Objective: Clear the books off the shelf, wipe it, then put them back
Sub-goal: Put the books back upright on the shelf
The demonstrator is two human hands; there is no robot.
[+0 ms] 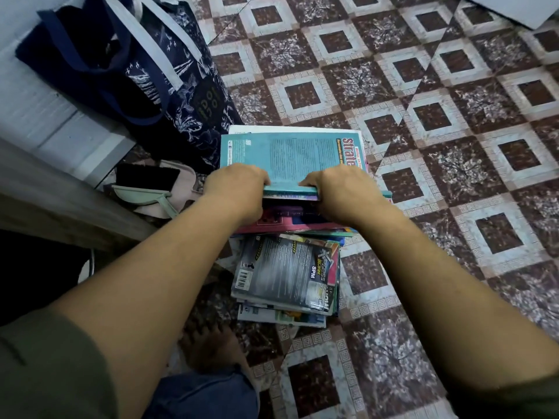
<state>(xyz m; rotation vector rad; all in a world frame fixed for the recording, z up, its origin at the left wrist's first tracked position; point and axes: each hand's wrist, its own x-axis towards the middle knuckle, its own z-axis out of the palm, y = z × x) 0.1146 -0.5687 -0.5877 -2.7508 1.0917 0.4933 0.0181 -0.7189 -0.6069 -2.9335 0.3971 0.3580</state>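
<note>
Both hands on the teal book (287, 155) topping the taller stack on the patterned floor (453, 116). Left hand (239, 184) and right hand (338, 189) clamped on its near edge, fingers probably tucked underneath. Second stack (287, 279) at 6 o'clock. Navy bag (145, 71) at 10 o'clock.

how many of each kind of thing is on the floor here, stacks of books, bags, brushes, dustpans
stacks of books: 2, the far stack gripped by the left hand and right hand, and the near stack
bags: 1, the dark blue bag
brushes: 1, the black brush
dustpans: 1, the green dustpan
total: 5
</note>
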